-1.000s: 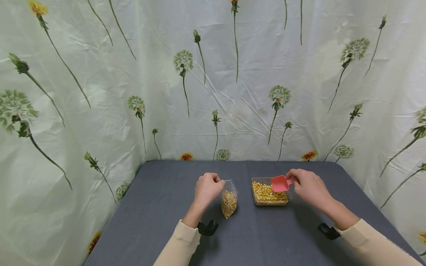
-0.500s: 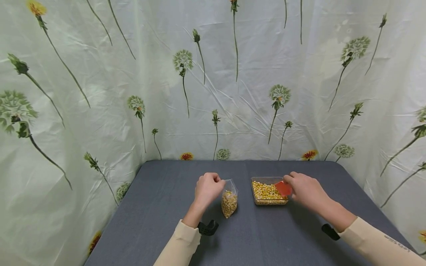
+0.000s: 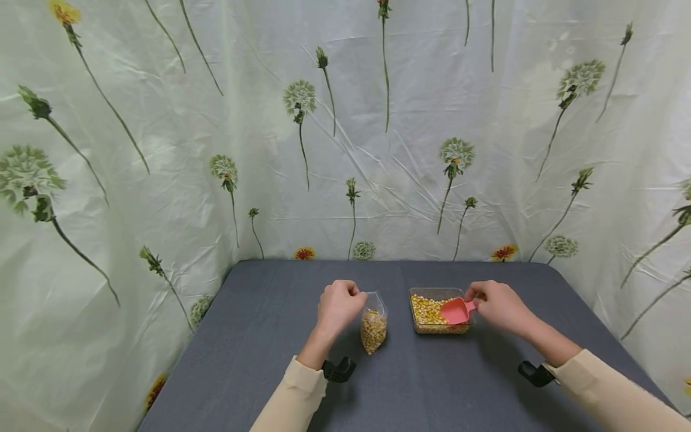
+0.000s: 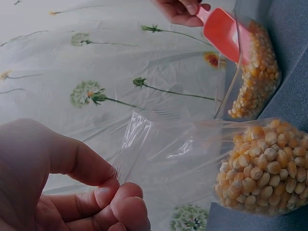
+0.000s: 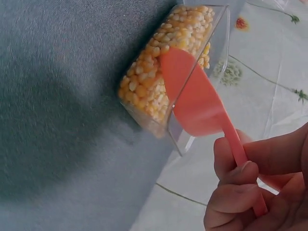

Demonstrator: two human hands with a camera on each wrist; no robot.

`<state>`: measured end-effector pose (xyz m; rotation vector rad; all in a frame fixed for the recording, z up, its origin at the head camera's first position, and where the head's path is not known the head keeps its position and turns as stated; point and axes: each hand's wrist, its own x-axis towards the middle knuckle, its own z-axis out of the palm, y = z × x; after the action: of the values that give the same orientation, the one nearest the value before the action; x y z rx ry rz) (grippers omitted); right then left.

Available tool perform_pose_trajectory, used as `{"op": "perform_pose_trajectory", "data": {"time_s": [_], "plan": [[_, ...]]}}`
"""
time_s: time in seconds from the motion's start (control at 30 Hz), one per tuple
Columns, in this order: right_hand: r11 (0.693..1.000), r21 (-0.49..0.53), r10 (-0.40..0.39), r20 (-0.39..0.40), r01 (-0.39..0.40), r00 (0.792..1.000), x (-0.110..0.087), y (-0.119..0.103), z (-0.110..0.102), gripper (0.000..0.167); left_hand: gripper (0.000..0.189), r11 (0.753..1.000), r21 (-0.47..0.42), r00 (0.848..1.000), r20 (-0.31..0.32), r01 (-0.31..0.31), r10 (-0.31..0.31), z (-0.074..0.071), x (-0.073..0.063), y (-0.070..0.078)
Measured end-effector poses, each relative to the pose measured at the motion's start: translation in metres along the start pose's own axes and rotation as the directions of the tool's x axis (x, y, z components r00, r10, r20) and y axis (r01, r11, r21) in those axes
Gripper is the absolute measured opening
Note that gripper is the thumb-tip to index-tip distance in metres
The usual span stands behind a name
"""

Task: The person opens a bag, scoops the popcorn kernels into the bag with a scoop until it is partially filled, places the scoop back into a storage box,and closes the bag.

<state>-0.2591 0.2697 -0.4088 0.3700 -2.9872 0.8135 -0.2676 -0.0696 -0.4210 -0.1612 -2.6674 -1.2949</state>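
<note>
My left hand [image 3: 339, 307] pinches the top edge of a clear plastic bag [image 3: 373, 324], its lower part filled with corn kernels [image 4: 267, 168]. The bag's upper part is stretched up toward the thumb and fingertips in the left wrist view. To the right, a clear rectangular container [image 3: 417, 326] holds more loose kernels [image 3: 426, 309]. My right hand [image 3: 502, 307] grips the handle of a pink scoop [image 3: 456, 311] at the container's right side. In the right wrist view the scoop's tip dips into the kernels, with its bowl inside the rim.
A dark grey cloth covers the table [image 3: 259, 348]. Behind it hangs a pale curtain [image 3: 259, 138] printed with dandelions. Black wrist straps [image 3: 339, 369] sit at both cuffs.
The scoop has gone from over the container down into the kernels, tilting steeply and then levelling so its bowl shows again. The left hand and bag have stayed in place.
</note>
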Motion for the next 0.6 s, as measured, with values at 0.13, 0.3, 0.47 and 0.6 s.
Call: {"op": "perform_pose_trajectory", "data": {"time_s": [0.13,0.3,0.47,0.6], "plan": [[0.996,0.067,0.054,0.037,-0.057,0.998,0.001,0.006,0.002,0.022,0.034,1.000,0.003,1.000,0.004,0.007,-0.007,0.000,0.000,0.001],[0.977,0.185,0.101,0.056,-0.110,0.993,0.002,0.014,0.010,0.019,0.035,1.000,0.001,1.000,0.007,0.009,-0.009,0.001,0.000,0.000],[0.958,0.261,0.113,0.045,-0.121,0.993,0.002,0.017,0.020,0.017,0.035,1.000,0.003,1.000,0.010,0.022,-0.022,0.002,0.001,-0.001],[0.954,0.270,0.125,0.025,-0.127,0.992,0.003,0.014,0.024,0.018,0.034,1.000,0.002,0.999,0.016,0.028,-0.028,0.001,0.002,-0.001]]}}
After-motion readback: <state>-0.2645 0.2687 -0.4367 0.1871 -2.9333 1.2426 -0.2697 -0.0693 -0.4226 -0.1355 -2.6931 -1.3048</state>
